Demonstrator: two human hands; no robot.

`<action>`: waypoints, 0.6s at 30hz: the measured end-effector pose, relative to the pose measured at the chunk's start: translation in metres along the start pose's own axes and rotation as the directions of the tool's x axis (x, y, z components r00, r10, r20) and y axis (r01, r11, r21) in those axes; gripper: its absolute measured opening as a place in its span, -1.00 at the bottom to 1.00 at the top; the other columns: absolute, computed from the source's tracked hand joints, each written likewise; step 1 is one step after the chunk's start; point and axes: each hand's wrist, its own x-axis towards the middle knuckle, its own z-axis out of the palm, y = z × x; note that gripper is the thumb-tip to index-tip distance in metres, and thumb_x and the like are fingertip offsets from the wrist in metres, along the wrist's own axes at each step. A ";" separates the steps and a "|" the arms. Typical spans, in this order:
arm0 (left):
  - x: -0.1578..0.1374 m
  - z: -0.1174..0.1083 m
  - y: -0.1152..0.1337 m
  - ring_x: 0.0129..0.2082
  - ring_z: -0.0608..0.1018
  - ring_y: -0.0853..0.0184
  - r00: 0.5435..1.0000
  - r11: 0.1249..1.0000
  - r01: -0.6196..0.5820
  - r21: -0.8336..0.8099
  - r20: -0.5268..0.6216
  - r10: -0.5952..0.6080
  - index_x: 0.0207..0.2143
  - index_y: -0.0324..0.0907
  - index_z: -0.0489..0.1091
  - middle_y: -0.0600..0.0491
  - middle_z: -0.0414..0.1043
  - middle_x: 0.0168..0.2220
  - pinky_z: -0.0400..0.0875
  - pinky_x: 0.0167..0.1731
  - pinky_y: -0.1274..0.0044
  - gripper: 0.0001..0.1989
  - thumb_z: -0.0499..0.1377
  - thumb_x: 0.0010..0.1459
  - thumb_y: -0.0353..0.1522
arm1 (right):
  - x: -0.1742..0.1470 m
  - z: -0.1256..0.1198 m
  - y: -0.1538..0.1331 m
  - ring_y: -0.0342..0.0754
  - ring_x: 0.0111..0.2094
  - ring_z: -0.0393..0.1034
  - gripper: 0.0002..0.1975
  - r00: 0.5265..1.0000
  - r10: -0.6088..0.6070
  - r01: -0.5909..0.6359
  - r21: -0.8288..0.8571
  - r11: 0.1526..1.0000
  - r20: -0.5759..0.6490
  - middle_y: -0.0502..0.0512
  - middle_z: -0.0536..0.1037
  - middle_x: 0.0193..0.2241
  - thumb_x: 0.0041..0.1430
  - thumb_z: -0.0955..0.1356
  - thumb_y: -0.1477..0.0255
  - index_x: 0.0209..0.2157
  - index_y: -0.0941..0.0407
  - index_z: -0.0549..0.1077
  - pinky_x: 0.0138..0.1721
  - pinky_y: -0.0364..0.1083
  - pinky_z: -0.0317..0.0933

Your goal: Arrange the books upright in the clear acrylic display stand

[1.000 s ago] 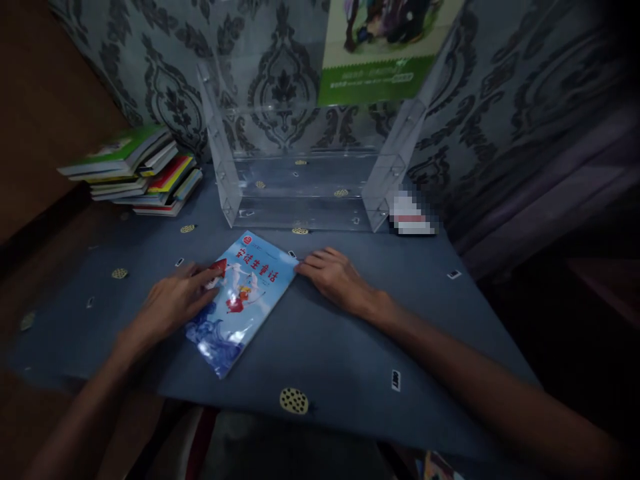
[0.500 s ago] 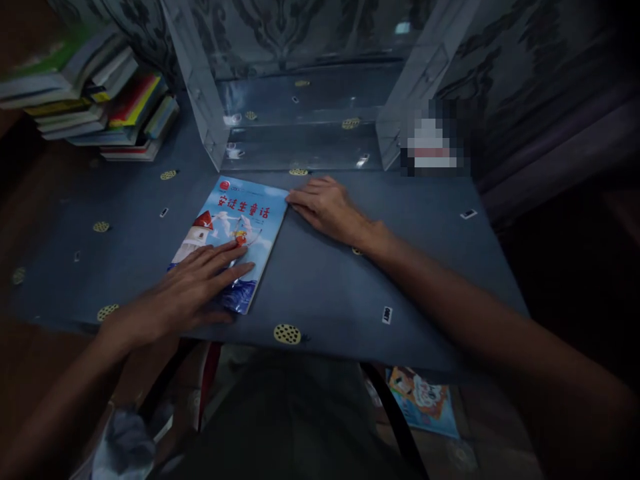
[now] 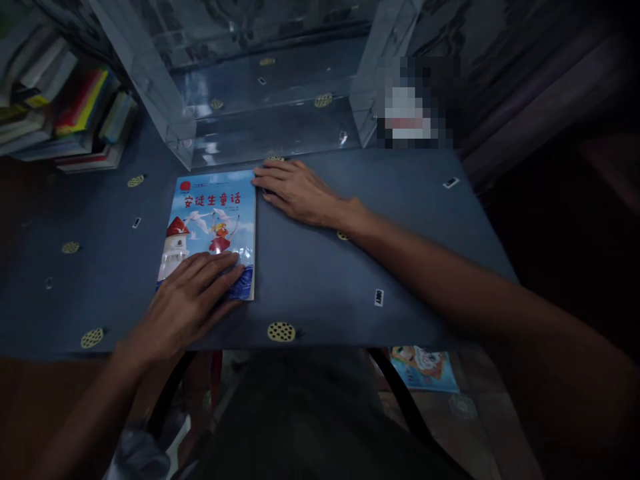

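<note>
Since a second ago the picture book (image 3: 213, 217) has been turned from a slant to nearly square with the front edge of the bench (image 3: 310, 287), where it is laid flat, cover up, just before a clear rack (image 3: 143, 83). Its lower cover is partly hidden by the left hand (image 3: 187, 300), rested palm-down, grip unclenched. Its upper right corner is touched by the right hand (image 3: 305, 193); whether that grip is pinched cannot be told.

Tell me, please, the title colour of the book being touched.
The title is red, clearest in the head view.
</note>
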 end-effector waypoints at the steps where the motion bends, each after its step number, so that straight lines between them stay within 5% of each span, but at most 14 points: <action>1: 0.001 -0.001 0.001 0.06 0.55 0.09 1.000 1.000 -0.013 0.008 -0.011 0.013 0.18 -0.17 0.39 -0.14 0.51 0.14 0.48 0.06 0.22 -0.62 0.15 0.36 -0.28 | -0.001 0.000 -0.002 0.18 0.34 0.16 -0.60 1.000 -0.014 0.014 0.000 1.000 -0.012 0.22 0.39 0.29 0.48 0.16 0.35 0.20 0.13 0.40 0.28 0.26 0.06; 10: 0.009 -0.003 0.008 -0.06 0.60 0.11 0.992 0.990 -0.089 0.113 -0.078 0.098 0.06 -0.26 0.43 -0.14 0.58 0.02 0.57 -0.09 0.30 -0.71 0.21 0.32 -0.37 | -0.013 0.008 -0.052 0.08 0.12 0.35 -0.62 0.983 -0.163 0.177 0.208 0.962 -0.082 0.22 0.57 0.02 0.51 0.14 0.32 0.11 0.15 0.47 0.15 0.14 0.19; 18: 0.018 -0.005 0.014 -0.09 0.63 0.14 0.989 0.982 -0.111 0.154 -0.079 0.124 -0.01 -0.28 0.46 -0.13 0.62 -0.05 0.60 -0.21 0.37 -0.78 0.18 0.35 -0.38 | -0.021 0.003 -0.075 0.00 -0.05 0.46 -0.63 0.989 -0.083 0.130 0.440 0.888 -0.125 0.17 0.62 -0.10 0.52 0.15 0.34 0.03 0.17 0.51 0.08 0.06 0.24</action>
